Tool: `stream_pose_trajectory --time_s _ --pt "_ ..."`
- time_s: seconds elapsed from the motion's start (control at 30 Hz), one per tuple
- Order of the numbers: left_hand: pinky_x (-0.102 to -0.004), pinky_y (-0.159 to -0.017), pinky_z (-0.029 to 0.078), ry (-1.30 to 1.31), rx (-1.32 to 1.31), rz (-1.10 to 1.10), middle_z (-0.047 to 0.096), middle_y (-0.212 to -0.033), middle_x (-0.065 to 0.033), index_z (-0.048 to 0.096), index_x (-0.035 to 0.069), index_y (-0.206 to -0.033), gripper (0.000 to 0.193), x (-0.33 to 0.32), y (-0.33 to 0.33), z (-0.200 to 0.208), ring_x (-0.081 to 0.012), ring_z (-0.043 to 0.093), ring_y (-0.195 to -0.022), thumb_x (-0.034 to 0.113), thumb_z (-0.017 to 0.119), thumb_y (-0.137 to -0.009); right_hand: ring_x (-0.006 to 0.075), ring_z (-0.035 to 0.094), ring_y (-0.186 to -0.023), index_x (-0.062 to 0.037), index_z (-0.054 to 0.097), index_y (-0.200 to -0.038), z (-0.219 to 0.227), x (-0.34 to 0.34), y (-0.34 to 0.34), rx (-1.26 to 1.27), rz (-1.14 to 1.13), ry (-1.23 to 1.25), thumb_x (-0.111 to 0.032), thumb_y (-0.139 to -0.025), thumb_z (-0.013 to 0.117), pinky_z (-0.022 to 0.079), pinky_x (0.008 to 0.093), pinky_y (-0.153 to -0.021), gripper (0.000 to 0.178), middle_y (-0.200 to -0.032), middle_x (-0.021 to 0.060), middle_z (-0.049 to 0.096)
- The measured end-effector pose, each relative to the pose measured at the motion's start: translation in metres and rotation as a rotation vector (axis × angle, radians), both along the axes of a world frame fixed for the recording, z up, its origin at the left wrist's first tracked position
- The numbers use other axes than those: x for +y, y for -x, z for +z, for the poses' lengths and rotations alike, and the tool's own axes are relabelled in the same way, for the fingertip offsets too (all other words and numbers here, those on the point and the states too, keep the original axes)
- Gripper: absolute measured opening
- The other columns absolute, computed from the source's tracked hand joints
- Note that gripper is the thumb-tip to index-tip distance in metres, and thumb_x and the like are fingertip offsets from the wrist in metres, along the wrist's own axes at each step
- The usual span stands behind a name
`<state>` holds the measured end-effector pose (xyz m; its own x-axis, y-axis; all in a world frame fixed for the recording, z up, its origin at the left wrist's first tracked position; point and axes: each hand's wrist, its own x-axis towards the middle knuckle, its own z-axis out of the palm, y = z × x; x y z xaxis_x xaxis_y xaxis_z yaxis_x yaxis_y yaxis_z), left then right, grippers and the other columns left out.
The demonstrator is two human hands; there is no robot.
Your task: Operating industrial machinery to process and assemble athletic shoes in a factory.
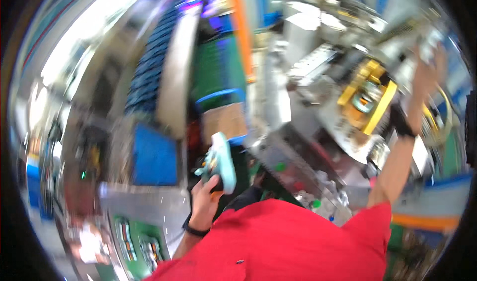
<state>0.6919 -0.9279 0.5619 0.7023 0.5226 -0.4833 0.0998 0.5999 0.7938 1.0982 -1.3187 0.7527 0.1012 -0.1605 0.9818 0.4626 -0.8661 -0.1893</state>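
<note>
L hand [204,194] raised near chest, fingers curled in a closed grip, dark band on wrist. R arm stretched up and out, dark wristband, R hand [428,72] high; blurred, fingers' state unclear.

Glossy pale-teal plastic tool [218,162], bare shiny metal machine [318,107], matt red cloth shirt [293,246]

Pretty blurry shot, but there's a yellow-framed machine part [368,98] upper right, a blue panel [155,156] left of centre, and a cardboard box [224,123] with a blue handle [220,95] above it.
</note>
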Motion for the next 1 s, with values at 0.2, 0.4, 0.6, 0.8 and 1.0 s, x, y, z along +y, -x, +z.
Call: stream_pose_trajectory --time_s 0.2,0.4,0.6,0.8,1.0 --pt "-0.0312 -0.084 0.051 0.048 -0.081 0.134 0.065 -0.108 -0.0089 0.058 -0.003 -0.116 0.028 0.006 0.049 -0.014 -0.0176 0.064 -0.093 0.007 0.063 -0.09 0.0286 0.061 -0.104 -0.0039 0.061 -0.113 0.055 0.134 0.229 0.423 1.027 0.74 -0.027 -0.09 0.053 0.048 0.034 -0.087 0.033 -0.112 0.0142 0.065" --pt "-0.0306 -0.072 0.05 0.078 0.042 0.345 0.067 -0.095 -0.0094 0.064 -0.004 -0.1 0.02 0.023 0.121 -0.055 -0.0182 0.064 -0.08 0.008 0.069 -0.085 0.015 0.066 -0.087 -0.0167 0.066 -0.079 0.086 0.245 0.346 0.047 1.823 0.829 -0.029 -0.085 0.064 0.056 0.0292 -0.059 0.014 -0.096 -0.0082 0.071" --pt "-0.038 -0.059 0.055 0.174 0.249 0.727 0.068 -0.086 -0.0114 0.066 -0.002 -0.096 0.016 0.071 0.22 -0.079 -0.0243 0.066 -0.07 0.007 0.07 -0.083 0.0158 0.065 -0.084 -0.0165 0.071 -0.084 0.08 0.37 0.423 -0.192 2.106 0.323 -0.032 -0.08 0.07 0.056 0.0277 -0.058 0.016 -0.098 -0.0082 0.071" --pt "-0.0377 -0.058 0.054 0.053 0.318 1.065 0.066 -0.085 -0.0122 0.063 -0.007 -0.095 0.028 0.191 0.33 -0.194 -0.0262 0.066 -0.071 0.008 0.075 -0.075 0.0168 0.064 -0.085 -0.019 0.074 -0.092 0.083 0.506 0.464 -0.833 2.094 0.405 -0.037 -0.075 0.074 0.058 0.0291 -0.059 0.025 -0.101 -0.005 0.071" --pt "-0.0347 -0.069 0.051 -0.163 0.635 1.365 0.065 -0.083 -0.0113 0.062 -0.002 -0.093 0.035 0.264 0.452 -0.273 -0.0231 0.063 -0.077 0.018 0.074 -0.066 0.0183 0.063 -0.094 0.0052 0.058 -0.118 0.114 0.68 0.474 0.097 1.887 0.853 -0.011 -0.091 0.058 0.048 0.0302 -0.08 0.031 -0.111 0.0139 0.066"
